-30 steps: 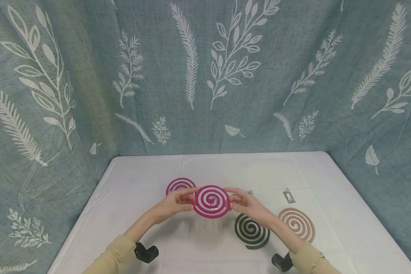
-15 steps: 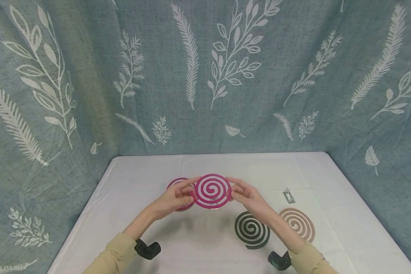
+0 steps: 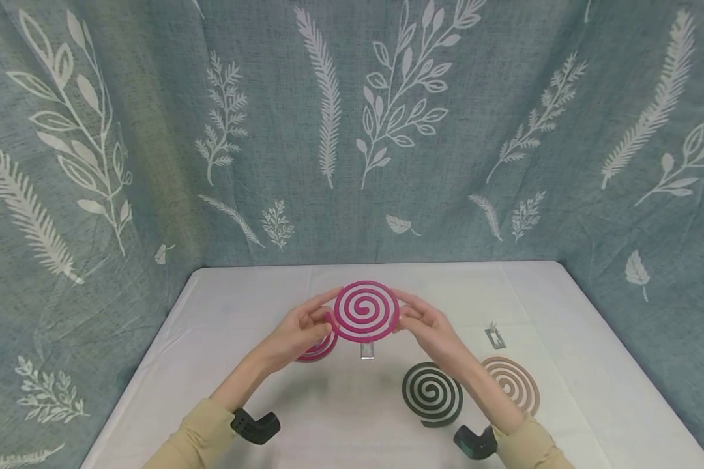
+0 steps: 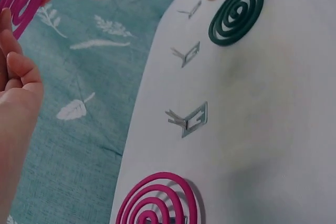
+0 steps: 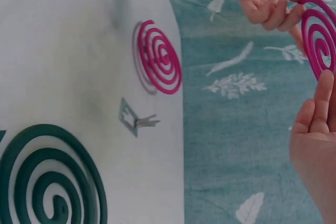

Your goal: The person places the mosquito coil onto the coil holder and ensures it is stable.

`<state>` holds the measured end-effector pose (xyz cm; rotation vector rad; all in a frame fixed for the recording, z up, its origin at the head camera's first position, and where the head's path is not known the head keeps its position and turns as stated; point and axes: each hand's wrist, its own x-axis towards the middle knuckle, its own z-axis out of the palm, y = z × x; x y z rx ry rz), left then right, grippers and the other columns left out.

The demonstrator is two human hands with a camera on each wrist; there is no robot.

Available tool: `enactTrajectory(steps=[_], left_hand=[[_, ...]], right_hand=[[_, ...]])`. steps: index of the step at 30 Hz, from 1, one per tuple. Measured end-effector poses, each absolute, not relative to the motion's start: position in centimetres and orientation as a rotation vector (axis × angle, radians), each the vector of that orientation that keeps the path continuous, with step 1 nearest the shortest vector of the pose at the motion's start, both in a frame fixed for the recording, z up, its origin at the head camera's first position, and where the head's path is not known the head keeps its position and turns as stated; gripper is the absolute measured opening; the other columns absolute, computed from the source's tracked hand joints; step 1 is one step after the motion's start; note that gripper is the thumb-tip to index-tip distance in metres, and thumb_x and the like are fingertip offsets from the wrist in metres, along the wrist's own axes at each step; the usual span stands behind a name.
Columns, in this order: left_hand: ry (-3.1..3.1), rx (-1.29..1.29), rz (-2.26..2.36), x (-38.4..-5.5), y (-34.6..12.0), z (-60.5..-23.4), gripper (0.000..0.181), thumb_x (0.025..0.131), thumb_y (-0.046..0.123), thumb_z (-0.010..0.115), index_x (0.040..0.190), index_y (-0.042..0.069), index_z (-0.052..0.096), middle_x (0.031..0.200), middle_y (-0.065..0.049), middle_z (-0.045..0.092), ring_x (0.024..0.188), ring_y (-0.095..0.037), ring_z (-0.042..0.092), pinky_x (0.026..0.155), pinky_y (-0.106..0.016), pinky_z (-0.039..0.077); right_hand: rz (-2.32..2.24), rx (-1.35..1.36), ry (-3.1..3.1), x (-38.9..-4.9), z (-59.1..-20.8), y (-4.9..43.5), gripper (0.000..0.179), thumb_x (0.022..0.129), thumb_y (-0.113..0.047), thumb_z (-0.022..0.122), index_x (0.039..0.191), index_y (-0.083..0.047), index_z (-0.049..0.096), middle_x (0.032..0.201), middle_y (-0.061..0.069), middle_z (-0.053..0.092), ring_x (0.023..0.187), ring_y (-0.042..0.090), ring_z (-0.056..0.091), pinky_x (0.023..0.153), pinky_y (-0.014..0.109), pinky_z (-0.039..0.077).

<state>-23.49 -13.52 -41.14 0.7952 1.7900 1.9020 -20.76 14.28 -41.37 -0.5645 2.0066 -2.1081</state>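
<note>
A magenta mosquito coil (image 3: 364, 309) is held up over the table, its spiral facing the head camera. My left hand (image 3: 296, 335) pinches its left edge, and my right hand (image 3: 431, 332) pinches the opposite edge; some fingertips are hidden behind it. Below it in the head view stands a small metal coil stand (image 3: 367, 357). A second magenta coil (image 4: 164, 176) lies at the back left with a bit of metal showing under its middle; the left hand partly covers it in the head view. A dark green coil (image 3: 431, 391) lies below the right forearm.
A tan coil (image 3: 528, 378) lies right of the green one, partly behind the right forearm. Another metal stand (image 3: 495, 337) is at the back right. White cloth covers the table (image 3: 340, 430); a leaf-patterned teal curtain (image 3: 340, 221) hangs behind and at the sides.
Both hands have raised the held coil, moving it up in the head view. The metal stand now shows beneath it, and the left hand covers more of the second magenta coil.
</note>
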Motion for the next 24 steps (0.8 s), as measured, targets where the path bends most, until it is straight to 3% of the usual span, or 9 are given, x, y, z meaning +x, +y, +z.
enactTrajectory(steps=[3, 7, 12, 16, 19, 22, 24], left_hand=[[1.808, 0.765, 1.914, -23.4, -13.2, -40.9, 0.066, 0.093, 0.008, 0.057, 0.15, 0.011, 0.024, 0.114, 0.004, 0.063, 0.1, -0.006, 0.061, 0.084, -0.018, 0.052], [1.882, 0.7, 1.911, -23.4, -12.8, -40.9, 0.066, 0.093, 0.011, 0.058, 0.15, 0.015, 0.026, 0.113, 0.006, 0.063, 0.096, -0.005, 0.06, 0.08, -0.017, 0.052], [1.953, 0.633, 1.927, -23.5, -12.4, -41.2, 0.063, 0.094, 0.014, 0.058, 0.149, 0.017, 0.029, 0.114, 0.005, 0.061, 0.079, -0.003, 0.053, 0.067, -0.014, 0.047], [1.986, 0.583, 1.959, -23.6, -12.0, -41.6, 0.06, 0.094, 0.014, 0.057, 0.148, 0.017, 0.032, 0.113, 0.006, 0.06, 0.081, -0.002, 0.053, 0.071, -0.012, 0.047], [2.037, 0.527, 1.969, -23.6, -11.7, -41.7, 0.056, 0.095, 0.015, 0.057, 0.147, 0.018, 0.036, 0.108, 0.007, 0.06, 0.071, -0.001, 0.05, 0.063, -0.012, 0.044], [2.084, 0.474, 1.971, -23.6, -11.5, -41.9, 0.053, 0.095, 0.015, 0.057, 0.145, 0.018, 0.039, 0.107, 0.005, 0.06, 0.06, -0.005, 0.039, 0.05, -0.017, 0.033], [2.102, 0.454, 1.975, -23.5, -11.4, -42.0, 0.053, 0.094, 0.015, 0.058, 0.144, 0.017, 0.041, 0.112, 0.001, 0.061, 0.065, -0.002, 0.046, 0.056, -0.015, 0.039]], right_hand=[[-2.127, -0.594, 1.974, -20.9, -41.1, 14.3, 0.055, 0.096, -0.014, 0.053, 0.147, -0.008, 0.032, 0.107, -0.008, 0.065, 0.101, 0.006, 0.062, 0.114, 0.039, 0.031], [-2.157, -0.642, 1.953, -21.2, -41.0, 14.2, 0.056, 0.097, -0.01, 0.051, 0.147, -0.002, 0.027, 0.11, -0.009, 0.064, 0.105, 0.004, 0.06, 0.103, 0.018, 0.039], [-2.153, -0.635, 1.982, -21.3, -41.1, 14.2, 0.057, 0.097, -0.009, 0.05, 0.148, -0.004, 0.026, 0.107, -0.01, 0.064, 0.1, 0.003, 0.061, 0.102, 0.017, 0.04], [-2.131, -0.593, 2.03, -21.5, -41.3, 14.2, 0.057, 0.098, -0.012, 0.05, 0.149, -0.008, 0.027, 0.107, -0.01, 0.064, 0.097, 0.004, 0.061, 0.102, 0.019, 0.04], [-2.119, -0.562, 2.061, -21.7, -41.7, 14.2, 0.057, 0.098, -0.014, 0.051, 0.149, -0.011, 0.027, 0.106, -0.01, 0.064, 0.096, 0.004, 0.06, 0.102, 0.021, 0.04], [-2.116, -0.531, 2.079, -21.9, -42.2, 14.2, 0.057, 0.098, -0.015, 0.051, 0.149, -0.012, 0.027, 0.104, -0.009, 0.064, 0.095, 0.005, 0.06, 0.102, 0.024, 0.04], [-2.108, -0.508, 2.098, -22.0, -42.5, 14.2, 0.058, 0.098, -0.016, 0.051, 0.15, -0.013, 0.026, 0.102, -0.009, 0.063, 0.094, 0.005, 0.06, 0.104, 0.028, 0.04]])
